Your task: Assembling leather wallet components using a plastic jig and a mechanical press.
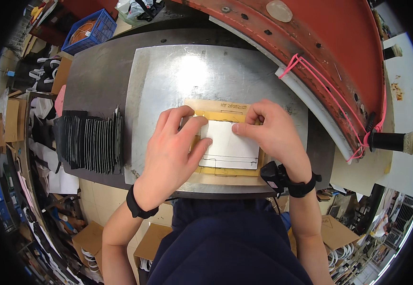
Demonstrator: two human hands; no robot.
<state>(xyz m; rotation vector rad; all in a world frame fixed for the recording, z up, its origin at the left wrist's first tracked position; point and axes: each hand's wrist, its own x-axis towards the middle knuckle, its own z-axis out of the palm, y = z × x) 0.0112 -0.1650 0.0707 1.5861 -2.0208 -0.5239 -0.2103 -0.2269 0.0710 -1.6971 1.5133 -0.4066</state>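
Observation:
A white rectangular sheet lies on a wooden cutting die lined with yellow foam, with dark lines near the sheet's lower edge. My left hand is closed at the sheet's upper left corner, its thumb resting on the left edge. At the upper right corner, my right hand has thumb and forefinger closed on the sheet's edge. The fingertips partly cover the sheet's top corners. Under the die is a shiny metal plate.
A row of thin black pieces stands left of the plate. The red machine arm, with pink cord tied round it, curves over the right side. A blue crate sits at the far left. Cardboard boxes are below the table.

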